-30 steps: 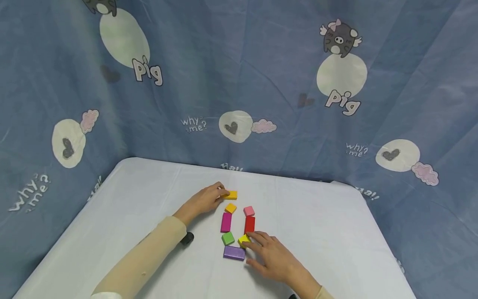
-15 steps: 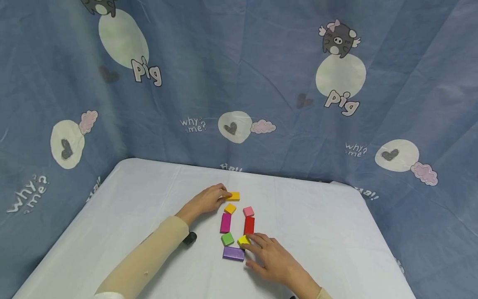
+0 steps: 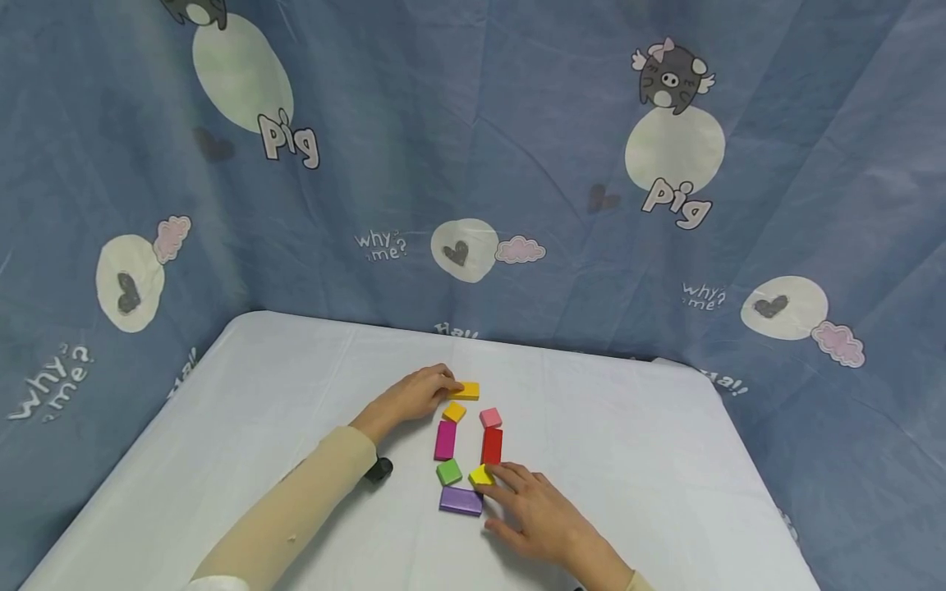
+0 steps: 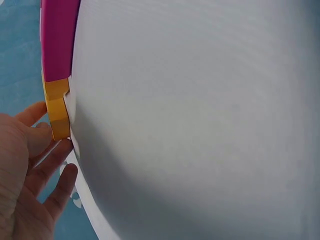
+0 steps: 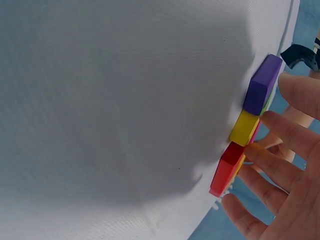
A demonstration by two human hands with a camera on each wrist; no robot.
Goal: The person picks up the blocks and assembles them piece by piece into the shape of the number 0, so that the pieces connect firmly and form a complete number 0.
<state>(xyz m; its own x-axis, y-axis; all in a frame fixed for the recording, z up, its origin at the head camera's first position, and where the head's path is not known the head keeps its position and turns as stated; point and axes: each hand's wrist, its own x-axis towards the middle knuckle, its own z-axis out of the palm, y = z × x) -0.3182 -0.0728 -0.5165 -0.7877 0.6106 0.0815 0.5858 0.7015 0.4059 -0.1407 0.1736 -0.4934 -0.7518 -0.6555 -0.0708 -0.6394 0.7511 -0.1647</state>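
Observation:
In the head view my left hand (image 3: 417, 392) grips the left end of an oblong orange-yellow block (image 3: 467, 391) at the far end of a block outline. The left wrist view shows thumb and fingertips at the end of that block. My right hand (image 3: 539, 510) has its fingers spread and relaxed, with fingertips right at the yellow cube (image 5: 244, 128) in the right wrist view. Around them lie a small orange block (image 3: 454, 411), a pink block (image 3: 491, 418), a magenta block (image 3: 445, 441), a red block (image 3: 492, 446), a green block (image 3: 448, 472) and a purple block (image 3: 461, 501).
A white cloth-covered table (image 3: 628, 443) bears the blocks, with a blue printed curtain (image 3: 547, 287) behind and at the sides. A small black object (image 3: 380, 469) shows under the left forearm.
My left hand has slid the oblong orange-yellow block a little to the right. The right hand stays at the yellow cube, and the other blocks keep their arrangement.

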